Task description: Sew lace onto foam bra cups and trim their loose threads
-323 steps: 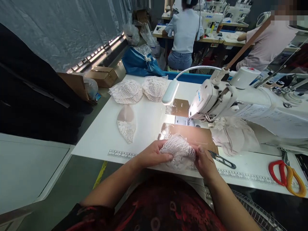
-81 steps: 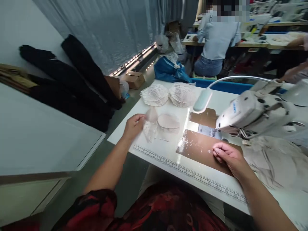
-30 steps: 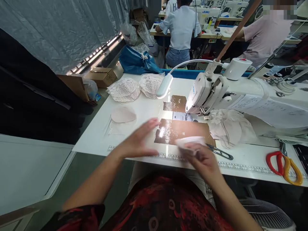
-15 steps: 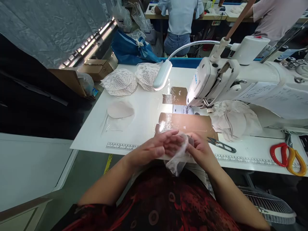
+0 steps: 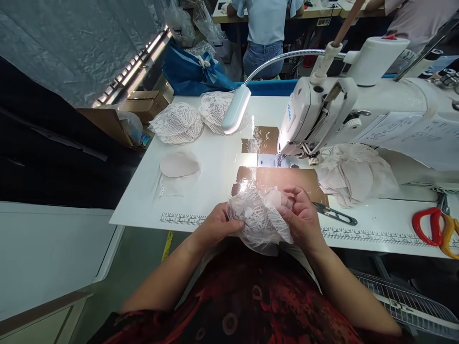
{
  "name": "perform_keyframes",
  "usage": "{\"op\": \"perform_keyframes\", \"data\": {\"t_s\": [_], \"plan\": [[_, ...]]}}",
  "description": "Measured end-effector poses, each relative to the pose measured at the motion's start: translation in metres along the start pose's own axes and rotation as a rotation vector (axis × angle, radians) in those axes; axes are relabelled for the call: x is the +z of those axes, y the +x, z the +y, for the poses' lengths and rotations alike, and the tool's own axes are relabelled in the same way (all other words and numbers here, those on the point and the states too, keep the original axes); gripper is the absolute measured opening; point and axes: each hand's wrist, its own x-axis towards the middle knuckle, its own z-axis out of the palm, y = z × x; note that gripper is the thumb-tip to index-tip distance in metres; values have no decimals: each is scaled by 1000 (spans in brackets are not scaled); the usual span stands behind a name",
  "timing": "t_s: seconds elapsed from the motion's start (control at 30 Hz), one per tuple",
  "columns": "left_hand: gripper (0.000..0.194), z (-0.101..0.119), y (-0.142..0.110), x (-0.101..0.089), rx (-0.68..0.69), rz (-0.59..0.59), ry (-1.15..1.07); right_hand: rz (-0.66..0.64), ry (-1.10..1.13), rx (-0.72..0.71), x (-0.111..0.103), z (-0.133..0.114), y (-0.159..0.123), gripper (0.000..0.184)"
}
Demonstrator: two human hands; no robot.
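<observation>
Well left of the white sewing machine head (image 5: 301, 117), a flat beige oval fabric piece (image 5: 179, 164) is lying on a sheer white lace-edged piece (image 5: 172, 187), both on the glossy white worktop (image 5: 218, 162). Left of the head and farther back, two domed stacks of white lace pieces (image 5: 177, 123) are sitting side by side. Left hand (image 5: 218, 224) is working in front of the head, off to its left: thumb pressing on top of the crumpled off-white lace piece (image 5: 256, 215), fingers mostly hidden underneath, pinching its left side. Slim pale lamp (image 5: 236, 110) is hanging on its gooseneck left of the head. The lace piece is spanning both hands, in front of the head and slightly left. Shiny brown sheet (image 5: 290, 179) is covering the worktop just in front of the head. Right hand (image 5: 303, 215) is pinching the lace piece's right side between thumb and fingers, straight in front of the head. Right-front of the head, dark metal thread snips (image 5: 327, 210) are lying flat. Right of the head, a loose beige fabric pile (image 5: 358, 177) is resting. Far right-front of the head, scissors with red and orange handles (image 5: 436, 224) are lying by the worktop edge.
</observation>
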Motion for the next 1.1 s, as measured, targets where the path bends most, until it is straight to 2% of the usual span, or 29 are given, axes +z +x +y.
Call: {"op": "perform_keyframes", "data": {"t_s": [0.1, 0.2, 0.27, 0.37, 0.47, 0.53, 0.6, 0.67, 0.73, 0.8, 0.83, 0.93, 0.97, 1.1], "plan": [[28, -4, -1, 2, 19, 102, -24, 9, -86, -19, -2, -1, 2, 30], [26, -3, -2, 4, 53, 192, 6, -86, -63, -5, -3, -4, 1, 41], [26, -2, -1, 6, 46, 188, 15, -120, -76, 9, -3, -7, 0, 41], [26, -2, 0, 8, 6, 148, -43, -33, -32, 45, -1, -9, 0, 25], [28, -3, 0, 4, -50, 176, -144, 74, 144, 94, -2, -9, 2, 27], [31, 0, 0, -3, -59, 212, -166, 86, 182, 108, -5, -10, 4, 28], [35, 6, 0, -9, 33, 267, -87, 42, 132, 95, -7, -12, 5, 29], [44, 15, 0, -13, 207, 294, 125, -36, -6, 60, -5, -17, 4, 29], [64, 26, 2, -11, 336, 250, 414, -112, -182, 20, -1, -23, 3, 27], [79, 36, 4, -6, 332, 143, 647, -164, -324, -18, 6, -29, 2, 24], [75, 39, 6, -2, 290, 89, 714, -175, -376, -39, 8, -32, 1, 23], [31, 42, 11, 6, 145, -41, 752, -194, -494, -130, 13, -37, 1, 17], [24, 42, 13, 9, 114, -66, 735, -205, -521, -172, 13, -38, 1, 16], [20, 41, 19, 14, 78, -108, 639, -195, -571, -314, 10, -42, 4, 17]]}}
